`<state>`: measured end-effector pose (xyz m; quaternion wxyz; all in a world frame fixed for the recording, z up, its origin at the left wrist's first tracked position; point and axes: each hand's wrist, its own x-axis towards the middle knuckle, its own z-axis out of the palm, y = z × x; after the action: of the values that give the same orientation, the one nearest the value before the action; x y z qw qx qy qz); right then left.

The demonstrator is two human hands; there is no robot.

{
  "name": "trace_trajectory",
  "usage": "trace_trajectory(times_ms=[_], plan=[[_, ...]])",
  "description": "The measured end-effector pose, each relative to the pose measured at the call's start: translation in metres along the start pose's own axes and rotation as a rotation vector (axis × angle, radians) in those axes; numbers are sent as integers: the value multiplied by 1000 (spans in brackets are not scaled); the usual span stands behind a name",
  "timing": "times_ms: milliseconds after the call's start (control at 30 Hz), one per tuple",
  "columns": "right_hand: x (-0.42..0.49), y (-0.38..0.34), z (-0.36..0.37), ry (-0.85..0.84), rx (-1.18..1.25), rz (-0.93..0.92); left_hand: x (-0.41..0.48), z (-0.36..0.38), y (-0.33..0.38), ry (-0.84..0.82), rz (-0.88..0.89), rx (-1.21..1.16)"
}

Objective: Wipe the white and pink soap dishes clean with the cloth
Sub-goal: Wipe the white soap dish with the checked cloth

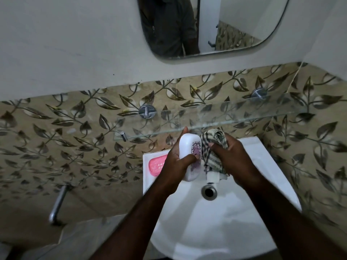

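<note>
My left hand (176,162) grips the white soap dish (188,147), which has a purple print on its lid, and holds it above the back of the basin. Right beside it, my right hand (234,156) clutches a bunched striped green-and-white cloth (212,147) that touches the dish's right edge. The pink soap dish (155,164) lies on the sink's back left corner, partly hidden behind my left hand.
The white sink (262,166) has its drain (209,192) in the middle and a white tap (213,176) under the cloth. A glass shelf (244,113) juts out just above my hands. A chrome pipe (58,203) sticks out at the left. A mirror (206,25) hangs above.
</note>
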<state>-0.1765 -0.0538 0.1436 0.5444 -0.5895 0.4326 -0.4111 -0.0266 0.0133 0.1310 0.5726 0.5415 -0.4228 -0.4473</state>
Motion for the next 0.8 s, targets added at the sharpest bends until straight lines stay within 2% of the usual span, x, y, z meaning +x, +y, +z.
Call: trace_trajectory(times_ms=[67, 133, 233, 300, 367, 433, 500, 533, 667, 800], plan=[[6, -10, -9, 79, -124, -64, 0, -3, 2, -7, 16, 85], [9, -22, -11, 95, -393, -217, 1, -3, 5, -23, -8, 176], [-1, -30, 7, -57, -713, -448, 2, 3, 12, -7, -53, 280], [-8, -27, 19, -146, -829, -479, 2, 4, 15, -26, 11, 334], [-5, -21, 23, -160, -910, -547, -1, 5, 14, -50, 93, 405], [5, -16, 20, -133, -902, -577, -3, 5, 11, -9, 134, 467], [6, -20, 18, -122, -839, -446, 1, 7, 7, 31, 134, 488], [3, -22, 20, -110, -828, -443, 2, 8, 7, 36, 139, 477], [-13, -25, 32, -174, -886, -666, 6, 9, 7, 45, 190, 358], [5, -31, 23, -146, -754, -427, 12, 8, 1, 103, 193, 481]])
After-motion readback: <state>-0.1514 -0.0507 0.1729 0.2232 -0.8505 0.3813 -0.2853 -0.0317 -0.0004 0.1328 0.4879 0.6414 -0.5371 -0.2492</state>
